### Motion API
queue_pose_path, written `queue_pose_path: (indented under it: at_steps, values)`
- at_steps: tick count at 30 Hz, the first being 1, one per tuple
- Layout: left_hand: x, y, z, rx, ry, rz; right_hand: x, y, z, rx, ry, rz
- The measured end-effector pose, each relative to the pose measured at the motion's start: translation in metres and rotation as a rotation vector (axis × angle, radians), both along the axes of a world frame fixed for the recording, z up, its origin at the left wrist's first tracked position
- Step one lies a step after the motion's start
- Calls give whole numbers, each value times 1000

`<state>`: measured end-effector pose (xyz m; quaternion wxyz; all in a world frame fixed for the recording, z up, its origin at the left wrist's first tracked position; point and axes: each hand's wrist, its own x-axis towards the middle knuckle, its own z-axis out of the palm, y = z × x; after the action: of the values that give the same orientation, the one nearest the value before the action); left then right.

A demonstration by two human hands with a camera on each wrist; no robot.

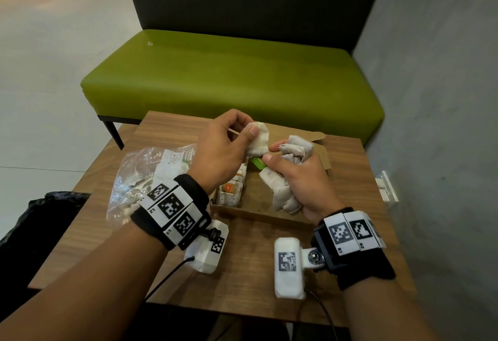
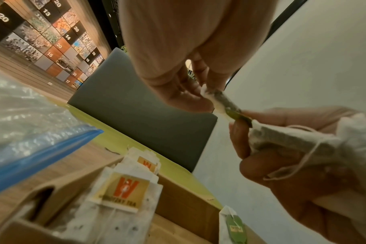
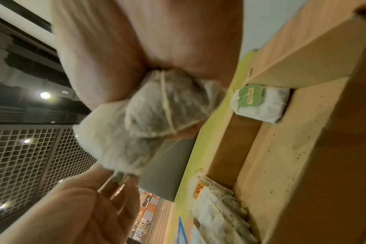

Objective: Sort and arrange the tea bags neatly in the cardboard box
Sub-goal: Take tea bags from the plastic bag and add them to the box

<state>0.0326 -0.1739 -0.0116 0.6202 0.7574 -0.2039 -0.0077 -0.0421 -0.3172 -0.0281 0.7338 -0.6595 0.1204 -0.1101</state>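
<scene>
Above the open cardboard box (image 1: 269,214) my left hand (image 1: 250,127) pinches one white tea bag (image 1: 259,139) by its upper end. A green tag (image 1: 258,163) hangs at that bag's lower end, against my right thumb and forefinger. My right hand (image 1: 270,153) grips a crumpled bundle of tea bags (image 1: 296,149), which sticks out above and below the fist. The left wrist view shows the pinched tea bag (image 2: 219,100) edge-on. The bundle (image 3: 157,115) fills the right wrist view. A row of orange-tagged tea bags (image 1: 231,189) stands along the box's left side. One green-tagged tea bag (image 3: 259,104) lies at its far end.
A clear zip bag (image 1: 142,179) holding more tea bags lies on the wooden table (image 1: 242,273), left of the box. The box's flaps (image 1: 318,141) stand open at the far side. A green bench (image 1: 229,79) is behind the table, a grey wall on the right, and a black bag (image 1: 40,219) at the left.
</scene>
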Motion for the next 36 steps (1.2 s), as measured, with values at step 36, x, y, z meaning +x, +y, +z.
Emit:
queue_pose_path:
  at_steps: [36]
  values:
    - [-5, -1, 5, 29, 205, -204, -7, -8, 8, 56, 28, 47]
